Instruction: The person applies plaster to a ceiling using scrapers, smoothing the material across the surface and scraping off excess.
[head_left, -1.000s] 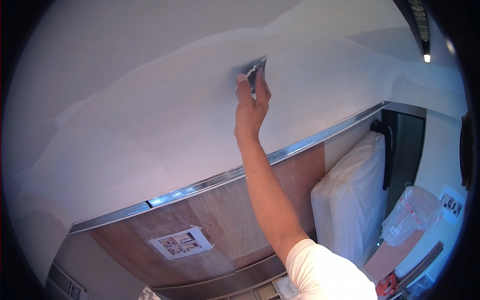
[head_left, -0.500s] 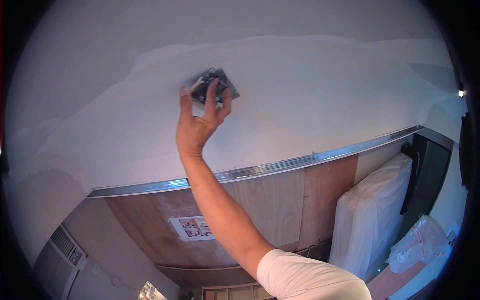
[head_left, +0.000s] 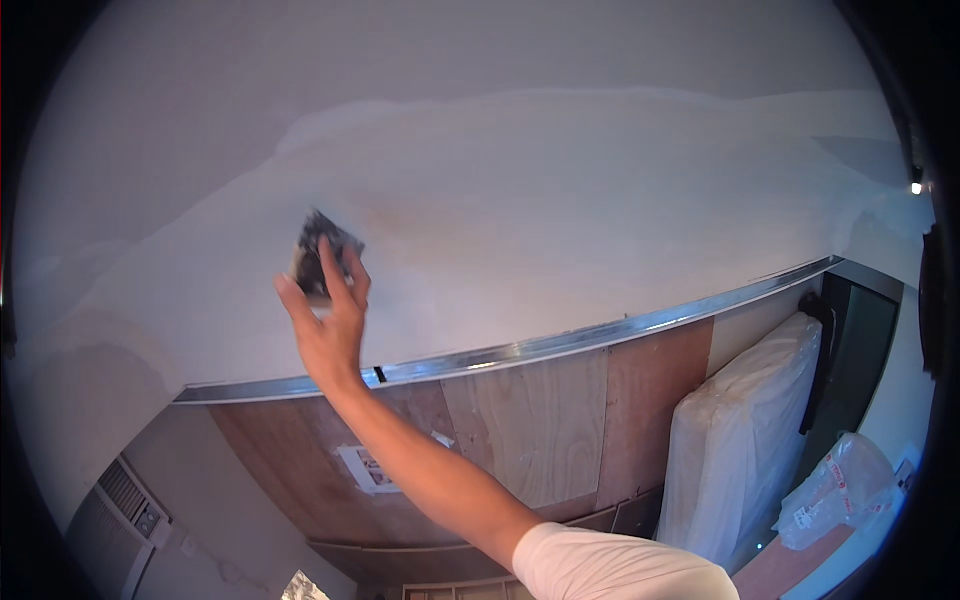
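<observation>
My right hand (head_left: 335, 320) reaches up from a white sleeve to the pale ceiling (head_left: 560, 190), which has patchy white smoothed areas. Its fingers and thumb are closed round a dark square pad (head_left: 322, 262) with whitish smears. The pad lies against the ceiling surface, left of the picture's middle, and its working face is hidden. From here I cannot tell whether it is sandpaper or a block. My left hand does not show.
A shiny metal track (head_left: 560, 345) runs along the ceiling's edge above wooden panels (head_left: 525, 425). At right stand a plastic-wrapped mattress-like slab (head_left: 735, 440) and a clear plastic bag (head_left: 840, 490). An air conditioner (head_left: 115, 520) is at lower left. A paper sheet (head_left: 360, 470) hangs on the panels.
My right hand has moved left and down across the picture with the pad, still against the ceiling. The view has shifted slightly.
</observation>
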